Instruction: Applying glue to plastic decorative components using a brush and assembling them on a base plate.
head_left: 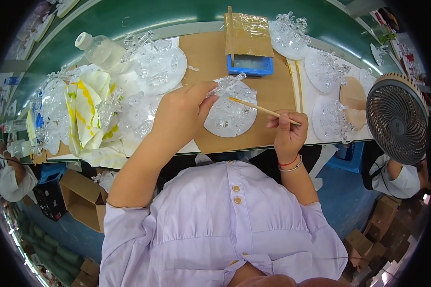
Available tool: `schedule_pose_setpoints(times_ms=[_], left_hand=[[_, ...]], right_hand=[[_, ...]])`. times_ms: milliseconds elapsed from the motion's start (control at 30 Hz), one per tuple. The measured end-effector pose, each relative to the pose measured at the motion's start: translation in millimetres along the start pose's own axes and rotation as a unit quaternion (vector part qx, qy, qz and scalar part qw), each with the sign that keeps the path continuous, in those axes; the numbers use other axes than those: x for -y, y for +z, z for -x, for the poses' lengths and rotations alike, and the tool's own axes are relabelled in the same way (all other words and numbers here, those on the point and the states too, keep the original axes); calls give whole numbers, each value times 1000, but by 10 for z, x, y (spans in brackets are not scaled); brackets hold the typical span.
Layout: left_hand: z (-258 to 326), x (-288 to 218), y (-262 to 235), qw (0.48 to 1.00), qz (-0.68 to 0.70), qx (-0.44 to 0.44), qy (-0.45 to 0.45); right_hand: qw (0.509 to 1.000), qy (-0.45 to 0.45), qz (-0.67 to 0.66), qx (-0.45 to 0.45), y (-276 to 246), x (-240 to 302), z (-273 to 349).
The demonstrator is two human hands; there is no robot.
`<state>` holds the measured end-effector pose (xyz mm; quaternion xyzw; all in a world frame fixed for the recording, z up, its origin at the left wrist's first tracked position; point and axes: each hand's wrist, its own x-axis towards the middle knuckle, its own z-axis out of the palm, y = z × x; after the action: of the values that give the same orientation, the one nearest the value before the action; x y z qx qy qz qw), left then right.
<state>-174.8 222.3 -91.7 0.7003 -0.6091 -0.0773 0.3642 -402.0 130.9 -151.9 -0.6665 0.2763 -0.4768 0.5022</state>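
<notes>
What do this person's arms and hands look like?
The left hand and right hand are ungloved. The sleeves are short and pale lilac. A red cord and a pale bangle circle the right wrist; no jewellery shows on the left.

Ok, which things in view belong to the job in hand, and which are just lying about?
Apparently in use:
- clear knobbly piece, in the left hand
- slim wooden stick, in the right hand
- round white disc below
- probably the blue tray

Seemingly just lying about:
- round fan
- white-capped bottle
- open cardboard box
</notes>
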Motion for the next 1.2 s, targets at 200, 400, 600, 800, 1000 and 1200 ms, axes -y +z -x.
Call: schedule_pose_setpoints(times_ms=[200,400,600,800,1000,1200], left_hand=[[17,-40,68,998,-40,-45,25],[25,-48,119,996,-59,-58,34],[40,-43,118,996,-71,-54,29],[43,-35,136,996,-49,-62,29],[21,-35,147,996,-58,-56,31],[34,-28,164,995,-55,-71,33]], right_hand=[[979,-81,181,53,4,64,-111],[936,-247,245,59,149,256,-319],[949,-191,245,60,203,307,-322],[919,-267,278,88,373,397,-454],[911,-279,292,89,546,494,-572],[909,-286,286,97,602,513,-543]])
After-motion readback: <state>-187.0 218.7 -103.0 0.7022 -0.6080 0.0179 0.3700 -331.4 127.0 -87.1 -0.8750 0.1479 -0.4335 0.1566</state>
